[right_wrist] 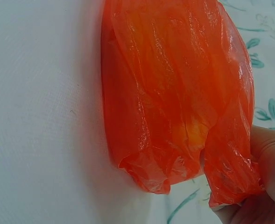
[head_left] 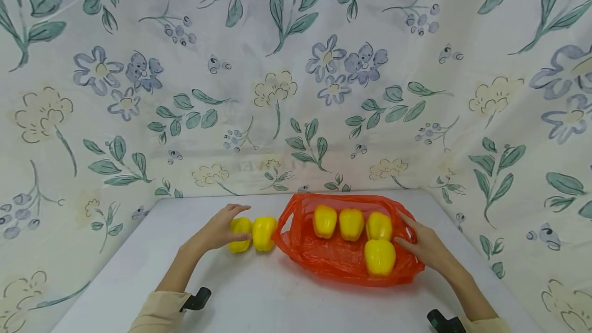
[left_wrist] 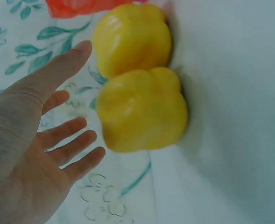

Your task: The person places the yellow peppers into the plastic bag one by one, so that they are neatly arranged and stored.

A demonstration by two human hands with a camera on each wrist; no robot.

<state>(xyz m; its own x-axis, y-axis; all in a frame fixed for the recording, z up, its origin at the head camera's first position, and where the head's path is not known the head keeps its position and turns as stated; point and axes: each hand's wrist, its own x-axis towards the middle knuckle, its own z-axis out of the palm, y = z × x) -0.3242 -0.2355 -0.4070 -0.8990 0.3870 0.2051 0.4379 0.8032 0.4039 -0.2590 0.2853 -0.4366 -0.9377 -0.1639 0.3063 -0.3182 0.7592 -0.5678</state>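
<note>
Two yellow bell peppers stand side by side on the table left of a red plastic bag (head_left: 324,266): the outer pepper (head_left: 240,235) and the inner pepper (head_left: 264,234). My left hand (head_left: 221,230) is beside the outer one, thumb and fingers spread; in the left wrist view the left hand (left_wrist: 39,140) holds nothing, and whether it touches the pepper I cannot tell. Several more yellow peppers, one of them a front pepper (head_left: 380,257), lie in the wide-mouthed bag. At its right side my right hand (head_left: 427,245) grips the bag's edge, and the thin plastic (right_wrist: 230,172) bunches at the fingers.
Everything stands on a white table (head_left: 259,297). A floral curtain (head_left: 259,66) hangs right behind the table's back edge and along its sides. Black wrist cameras sit at the left cuff (head_left: 162,304) and at the right cuff (head_left: 485,325).
</note>
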